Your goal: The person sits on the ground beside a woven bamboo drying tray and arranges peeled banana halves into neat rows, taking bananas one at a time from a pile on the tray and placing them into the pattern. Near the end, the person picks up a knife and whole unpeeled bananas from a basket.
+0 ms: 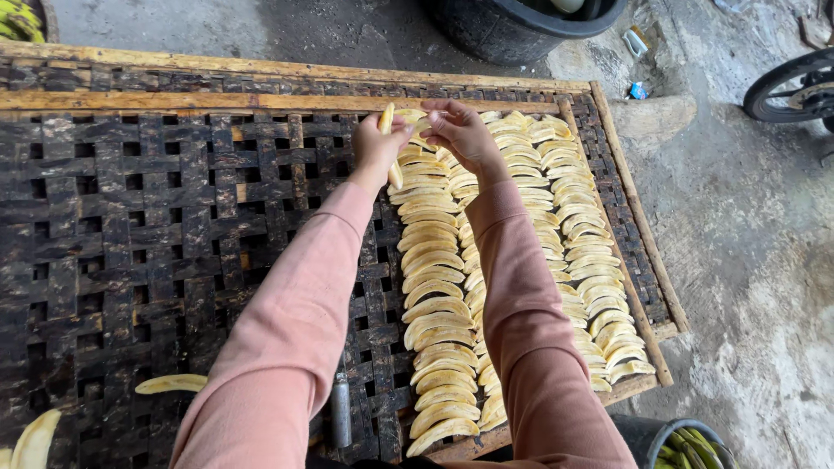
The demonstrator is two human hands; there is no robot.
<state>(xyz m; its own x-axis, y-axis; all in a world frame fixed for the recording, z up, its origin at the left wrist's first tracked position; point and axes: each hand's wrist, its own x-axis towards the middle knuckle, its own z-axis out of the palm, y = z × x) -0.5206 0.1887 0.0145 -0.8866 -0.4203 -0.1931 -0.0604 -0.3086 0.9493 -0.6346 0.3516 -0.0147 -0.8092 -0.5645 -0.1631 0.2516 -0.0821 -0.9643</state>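
Two hands: left hand (375,146) fingers clamp one banana slice (388,143) | right hand (462,130) fingers pinched, perhaps on it | four slice rows (521,217)

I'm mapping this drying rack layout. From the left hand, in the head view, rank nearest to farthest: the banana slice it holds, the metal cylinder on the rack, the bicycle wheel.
1. Banana slice, in the left hand.
2. Metal cylinder, near edge of rack.
3. Bicycle wheel, far right on the ground.

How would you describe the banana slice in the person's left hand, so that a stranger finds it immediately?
Start at the dark woven drying rack and go to its far edge, above the rows of slices. There the left hand holds one pale slice. Unlike its neighbours, it stands upright, lifted off the rack.
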